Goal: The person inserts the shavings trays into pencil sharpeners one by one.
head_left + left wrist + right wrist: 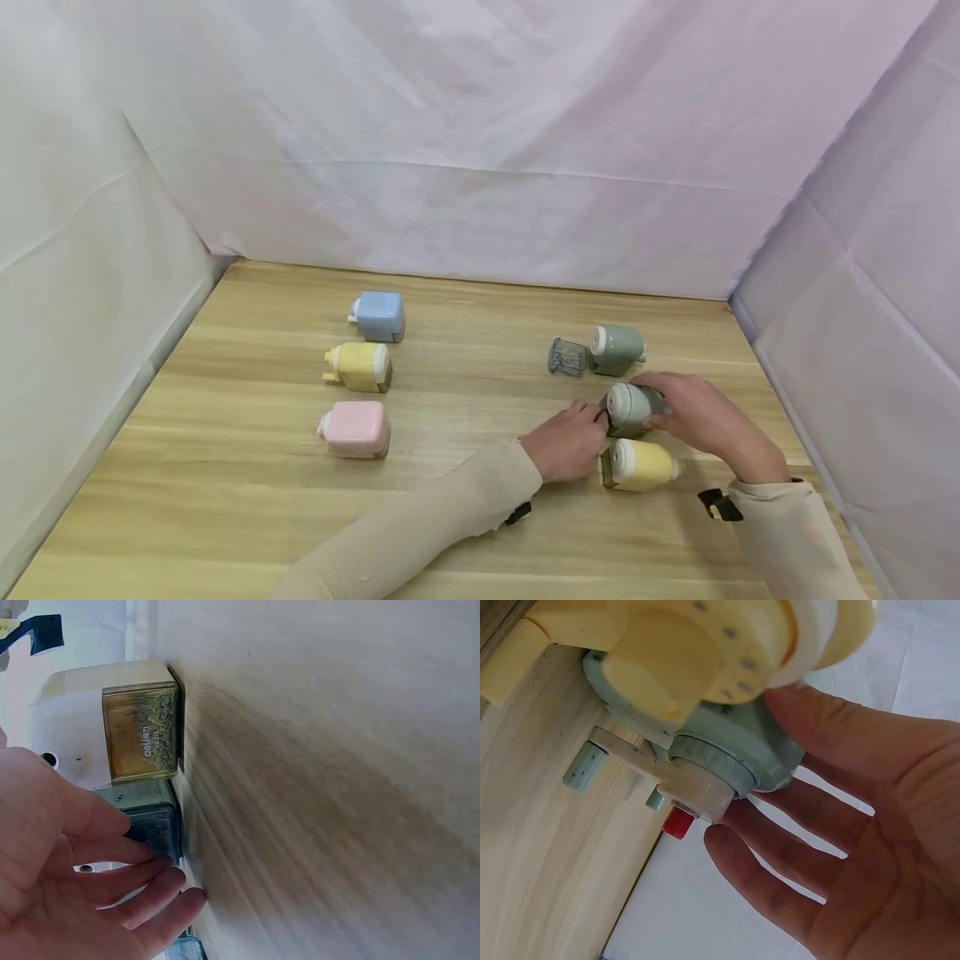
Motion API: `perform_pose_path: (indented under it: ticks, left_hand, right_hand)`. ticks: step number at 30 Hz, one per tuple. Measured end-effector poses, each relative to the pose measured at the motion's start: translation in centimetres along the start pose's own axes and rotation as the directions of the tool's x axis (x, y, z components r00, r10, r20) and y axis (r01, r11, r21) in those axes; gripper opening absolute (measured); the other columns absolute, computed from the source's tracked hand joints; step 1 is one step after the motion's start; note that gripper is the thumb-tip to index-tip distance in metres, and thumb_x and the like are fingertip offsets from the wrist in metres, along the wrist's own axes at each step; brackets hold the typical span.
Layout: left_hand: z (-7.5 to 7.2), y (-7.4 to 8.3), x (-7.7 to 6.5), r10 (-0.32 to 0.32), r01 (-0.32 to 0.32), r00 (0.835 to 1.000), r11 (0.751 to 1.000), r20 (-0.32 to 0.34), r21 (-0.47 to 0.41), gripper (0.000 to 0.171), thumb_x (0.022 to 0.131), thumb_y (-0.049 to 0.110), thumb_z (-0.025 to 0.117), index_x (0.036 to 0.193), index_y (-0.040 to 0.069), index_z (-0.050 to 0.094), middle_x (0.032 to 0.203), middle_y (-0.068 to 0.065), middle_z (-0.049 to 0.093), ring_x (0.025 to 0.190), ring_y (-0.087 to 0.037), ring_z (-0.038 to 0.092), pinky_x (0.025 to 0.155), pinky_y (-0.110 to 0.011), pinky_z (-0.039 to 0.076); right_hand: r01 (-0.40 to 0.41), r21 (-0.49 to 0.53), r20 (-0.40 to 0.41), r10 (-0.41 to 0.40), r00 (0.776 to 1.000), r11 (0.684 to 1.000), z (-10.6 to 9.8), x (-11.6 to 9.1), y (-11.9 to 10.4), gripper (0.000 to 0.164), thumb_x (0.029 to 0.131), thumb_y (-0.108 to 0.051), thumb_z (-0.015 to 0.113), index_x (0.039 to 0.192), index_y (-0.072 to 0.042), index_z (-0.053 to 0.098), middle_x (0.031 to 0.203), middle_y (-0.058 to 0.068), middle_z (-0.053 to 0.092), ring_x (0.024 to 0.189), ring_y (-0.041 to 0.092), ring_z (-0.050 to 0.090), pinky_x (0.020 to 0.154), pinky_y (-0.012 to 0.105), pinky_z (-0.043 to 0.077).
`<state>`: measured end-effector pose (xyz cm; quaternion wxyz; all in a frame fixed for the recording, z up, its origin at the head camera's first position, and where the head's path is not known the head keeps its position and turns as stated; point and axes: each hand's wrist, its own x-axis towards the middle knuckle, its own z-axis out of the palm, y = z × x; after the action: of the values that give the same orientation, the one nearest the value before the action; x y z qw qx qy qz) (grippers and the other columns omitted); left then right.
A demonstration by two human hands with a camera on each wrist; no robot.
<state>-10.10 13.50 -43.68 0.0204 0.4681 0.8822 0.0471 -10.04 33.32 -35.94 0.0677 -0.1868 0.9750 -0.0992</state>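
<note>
A pale green crank pencil sharpener (630,407) stands on the table between both hands. My right hand (701,417) holds it from the crank side, thumb and fingers about its body; its white crank arm with a red button (677,823) shows in the right wrist view. My left hand (570,440) pinches the sharpener's dark shavings drawer (156,829) at the front, thumb on one side and fingers on the other. Close beside stands a yellow pencil sharpener (643,465), its see-through drawer (142,733) holding shavings.
Behind stands a darker green sharpener (619,348), with a detached drawer of shavings (567,357) at its left. Blue (381,315), yellow (360,367) and pink (357,429) sharpeners form a column on the left. White cloth (480,150) walls surround the wooden table (247,500).
</note>
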Motion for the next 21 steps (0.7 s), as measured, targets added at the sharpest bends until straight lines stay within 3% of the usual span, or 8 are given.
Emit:
perform_pose_path:
  ticks: [5,12,21]
  left_hand:
    - [0.1,-0.4,-0.1,-0.021,0.021,1.0,0.998,0.002,-0.061,0.044,0.094,0.018,0.052,0.134,0.002,0.055,0.135,-0.009,0.058,0.119,-0.021,0.05,0.104,-0.028,0.047]
    - [-0.2,-1.3,-0.6,-0.039,0.038,0.999,0.994,-0.005,-0.106,0.031,0.096,0.018,0.049,0.121,0.007,0.065,0.117,-0.005,0.066,0.103,-0.018,0.055,0.091,-0.027,0.054]
    - [-1.7,-4.4,-0.6,-0.042,0.037,0.999,0.98,-0.024,-0.198,0.031,0.096,0.015,0.051,0.122,0.004,0.064,0.11,-0.007,0.067,0.095,-0.016,0.059,0.083,-0.026,0.058]
  right_hand:
    - [-0.012,0.017,0.008,0.012,1.0,1.0,0.0,-0.1,0.1,0.053,0.072,-0.01,0.082,0.122,-0.006,0.064,0.118,0.02,0.07,0.105,0.039,0.062,0.084,0.06,0.053]
    - [0.017,0.04,0.01,-0.018,1.0,0.999,0.2,-0.3,0.5,0.06,0.072,-0.012,0.081,0.127,0.001,0.059,0.121,0.025,0.067,0.108,0.041,0.06,0.087,0.061,0.052]
    - [0.014,0.066,0.104,-0.021,0.994,0.998,-1.3,0.2,0.6,0.065,0.08,-0.025,0.076,0.133,0.005,0.053,0.13,0.028,0.061,0.115,0.044,0.055,0.093,0.063,0.049]
